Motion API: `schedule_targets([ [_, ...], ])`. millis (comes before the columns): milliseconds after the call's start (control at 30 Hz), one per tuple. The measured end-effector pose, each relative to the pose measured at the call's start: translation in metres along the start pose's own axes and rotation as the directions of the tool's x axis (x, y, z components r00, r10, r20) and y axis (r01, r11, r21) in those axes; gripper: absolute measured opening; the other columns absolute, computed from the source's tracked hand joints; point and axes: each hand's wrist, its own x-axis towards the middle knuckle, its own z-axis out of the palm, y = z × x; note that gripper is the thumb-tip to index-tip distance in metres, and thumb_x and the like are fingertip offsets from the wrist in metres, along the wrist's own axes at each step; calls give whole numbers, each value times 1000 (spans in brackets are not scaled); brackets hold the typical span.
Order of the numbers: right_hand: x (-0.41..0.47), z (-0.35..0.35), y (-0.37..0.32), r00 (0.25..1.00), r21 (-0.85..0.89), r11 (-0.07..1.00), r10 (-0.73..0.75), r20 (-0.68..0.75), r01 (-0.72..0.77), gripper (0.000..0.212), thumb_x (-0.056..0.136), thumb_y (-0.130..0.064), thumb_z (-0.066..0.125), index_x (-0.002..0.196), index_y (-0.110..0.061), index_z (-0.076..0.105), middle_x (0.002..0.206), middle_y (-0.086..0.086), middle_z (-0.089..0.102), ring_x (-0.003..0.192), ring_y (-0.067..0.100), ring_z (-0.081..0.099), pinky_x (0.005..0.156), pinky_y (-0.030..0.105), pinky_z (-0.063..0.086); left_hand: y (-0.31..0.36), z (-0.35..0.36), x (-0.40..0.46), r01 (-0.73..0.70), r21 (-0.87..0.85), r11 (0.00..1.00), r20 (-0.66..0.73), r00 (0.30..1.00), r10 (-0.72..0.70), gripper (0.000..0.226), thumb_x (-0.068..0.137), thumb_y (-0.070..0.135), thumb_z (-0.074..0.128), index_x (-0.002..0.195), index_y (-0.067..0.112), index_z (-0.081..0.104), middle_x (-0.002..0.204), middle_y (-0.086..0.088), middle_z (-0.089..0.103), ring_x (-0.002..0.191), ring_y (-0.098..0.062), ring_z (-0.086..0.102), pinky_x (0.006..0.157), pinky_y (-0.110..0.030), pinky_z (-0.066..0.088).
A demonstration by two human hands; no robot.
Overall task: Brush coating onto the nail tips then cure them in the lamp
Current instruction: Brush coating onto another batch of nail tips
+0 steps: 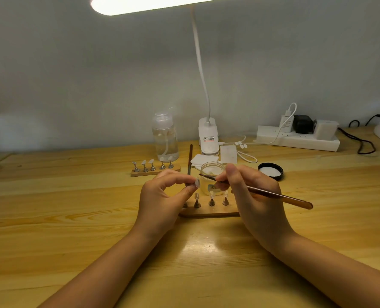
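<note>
On the yellow pine bench [73, 218], the small clear glass jar [212, 172] at centre serves as landmark. Far left of it, behind, a wooden strip [154, 172] carries five pale nail tips on metal stands, with a clear plastic pump bottle [165, 136] just behind that strip. Just left of the jar, the left hand [162, 196] pinches a single translucent nail tip [197, 182] between thumb and forefinger, the other fingers curled. In front of the jar, a second wooden holder [209, 213] bears more tips on stands, partly hidden by both hands. Across the jar's front, the right hand [251, 192] grips a slim brown-handled brush [273, 194], whose bristle end points toward the held tip, close beside it. Right of the jar lies a black screw lid [270, 171], and beyond, a white power strip [298, 138].
</note>
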Motion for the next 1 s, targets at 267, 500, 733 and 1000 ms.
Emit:
schedule_targets([
  [267,-2,0,1,998,16,1000,-19,59,18,26,88,-22,47,76,-10,66,66,-3,65,63,3,64,57,16,50,1,0,0,31,5,1000,-16,999,-31,27,73,8,71,76,34,64,82,15,62,85,2,57,77,-17,48],
  [500,1,1,1,1000,30,1000,9,11,-9,26,88,-25,44,71,-18,63,62,-6,63,58,3,62,55,16,49,1,1,2,39,-9,999,-13,999,-39,24,73,9,71,77,32,66,83,14,64,85,2,58,76,-16,48],
  [733,1,2,1,999,-43,999,-29,18,29,27,87,-28,43,78,-12,64,68,2,65,68,7,63,61,17,51,1,0,-1,28,-4,1000,-6,1000,-28,23,73,9,71,78,31,66,83,11,65,84,0,58,73,-4,42],
  [1000,0,1,0,999,-15,1000,-12,33,12,32,87,-30,44,78,-9,66,68,1,66,66,4,64,60,15,51,1,1,1,23,7,1000,-11,1000,-23,25,73,10,71,77,33,65,82,13,63,84,2,57,72,-5,43],
])
